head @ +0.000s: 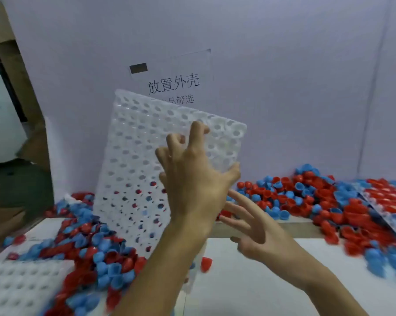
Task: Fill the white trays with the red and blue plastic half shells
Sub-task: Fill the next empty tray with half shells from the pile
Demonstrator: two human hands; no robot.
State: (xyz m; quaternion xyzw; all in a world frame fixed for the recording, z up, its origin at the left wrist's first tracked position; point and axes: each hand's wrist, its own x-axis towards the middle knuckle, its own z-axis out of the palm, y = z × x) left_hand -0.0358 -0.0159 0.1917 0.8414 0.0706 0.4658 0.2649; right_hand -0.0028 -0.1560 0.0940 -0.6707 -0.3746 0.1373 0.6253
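Observation:
My left hand [192, 179] grips an empty white tray [135, 156] full of holes and holds it up, tilted, in front of the back wall. Its fingers hook into the tray's holes and the thumb presses near the right edge. My right hand [249, 226] hovers just below and to the right, fingers spread, holding nothing and apart from the tray. Red and blue half shells [96, 252] lie heaped under the tray's lower edge and on the left. A larger heap of shells [295, 197] runs along the wall on the right.
Another empty white tray [21, 286] lies flat at the bottom left. A tray filled with red shells [393, 201] leans at the far right. A single red shell [206, 264] sits on the white table [249, 297]. Cardboard boxes [5, 222] stand at the left.

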